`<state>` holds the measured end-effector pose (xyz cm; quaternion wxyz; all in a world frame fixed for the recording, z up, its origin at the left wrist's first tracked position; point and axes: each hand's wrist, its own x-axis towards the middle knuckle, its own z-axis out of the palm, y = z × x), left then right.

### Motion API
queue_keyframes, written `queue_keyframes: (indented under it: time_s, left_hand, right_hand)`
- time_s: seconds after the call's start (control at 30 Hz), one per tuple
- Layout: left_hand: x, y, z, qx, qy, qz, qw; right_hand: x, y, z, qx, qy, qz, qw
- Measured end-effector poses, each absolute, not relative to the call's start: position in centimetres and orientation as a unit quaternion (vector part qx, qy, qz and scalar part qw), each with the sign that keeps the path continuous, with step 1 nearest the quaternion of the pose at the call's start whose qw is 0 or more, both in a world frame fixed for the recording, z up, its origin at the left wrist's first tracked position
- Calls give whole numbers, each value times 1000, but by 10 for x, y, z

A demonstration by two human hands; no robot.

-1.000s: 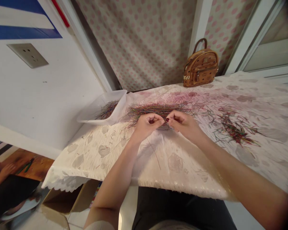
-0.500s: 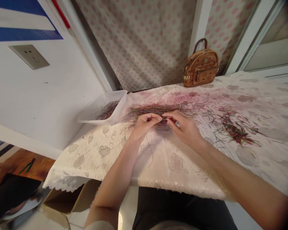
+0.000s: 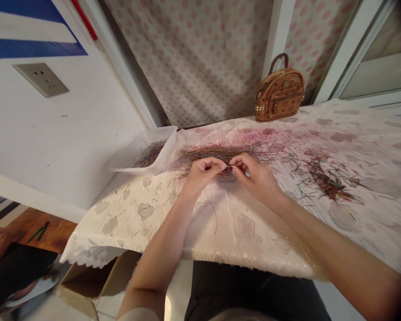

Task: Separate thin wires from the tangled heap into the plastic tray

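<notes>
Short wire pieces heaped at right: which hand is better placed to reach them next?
Probably your right hand: it's nearer the short wire pieces, while your left hand would likely have to cross it.

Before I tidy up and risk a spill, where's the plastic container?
In the head view, the plastic container sits left of centre, between the white wall and the long pile of coloured strands.

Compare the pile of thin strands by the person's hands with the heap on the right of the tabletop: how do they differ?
The pile has long strands; the heap is mostly short pieces. Strands in the pile run mainly sideways, while pieces in the heap point many ways. Both mix several colors, including red and green, and lie on the patterned tablecloth.
</notes>
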<state>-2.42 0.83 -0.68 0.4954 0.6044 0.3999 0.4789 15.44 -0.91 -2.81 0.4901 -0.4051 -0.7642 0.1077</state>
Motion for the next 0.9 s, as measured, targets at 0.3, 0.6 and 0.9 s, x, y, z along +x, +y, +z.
queue_keyframes:
  time_s: [0.3, 0.6, 0.9]
  left_hand:
    - [-24, 8, -6, 598, 391, 469, 518]
    - [-24, 9, -8, 585, 395, 474, 526]
    - [-24, 10, -10, 606, 395, 460, 514]
  right_hand:
    - [152, -11, -30, -417, -752, 96, 502]
    - [152, -10, -31, -440, -736, 143, 494]
    - [152, -8, -31, -436, -741, 133, 493]
